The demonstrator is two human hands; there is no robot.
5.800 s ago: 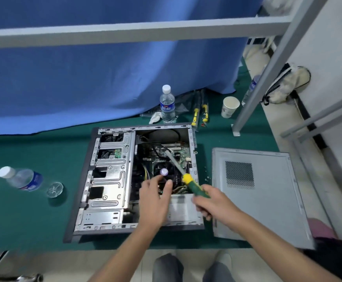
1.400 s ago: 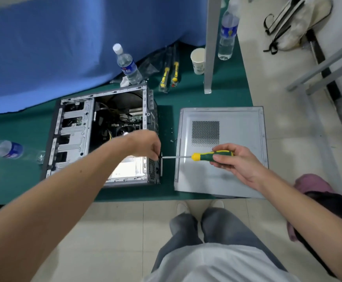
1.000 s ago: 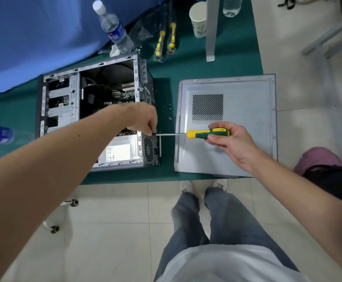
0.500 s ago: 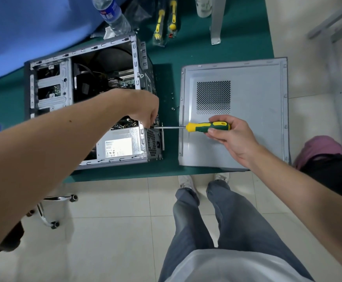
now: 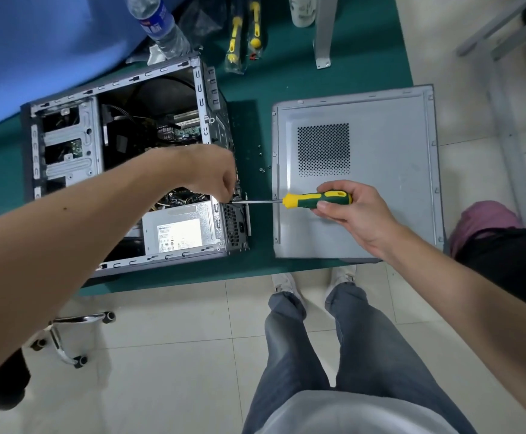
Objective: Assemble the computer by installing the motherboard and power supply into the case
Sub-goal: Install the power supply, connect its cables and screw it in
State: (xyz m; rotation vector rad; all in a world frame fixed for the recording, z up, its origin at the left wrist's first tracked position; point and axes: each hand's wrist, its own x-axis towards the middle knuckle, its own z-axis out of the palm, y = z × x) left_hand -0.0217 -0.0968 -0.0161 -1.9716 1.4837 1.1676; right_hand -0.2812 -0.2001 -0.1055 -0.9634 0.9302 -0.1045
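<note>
Gripping the screwdriver [image 5: 315, 200] in my right hand [image 5: 354, 211], shaft level and pointing left at the case [image 5: 211, 98] rear wall above the power supply [image 5: 180, 230] at frame centre, my nearer left hand [image 5: 211, 173] pinches, seemingly, a screw at its tip.

You get bright, even overhead light, with soft shadows just beside the computer case [image 5: 124, 170] on the green worktop [image 5: 286, 89]. Glare whitens the power supply [image 5: 180, 231] label and the floor tiles [image 5: 174, 355]. Wide-angle distortion bends the edges and swells your left forearm [image 5: 52, 252]; the water bottle [image 5: 158, 23] looks slightly blurred.
</note>
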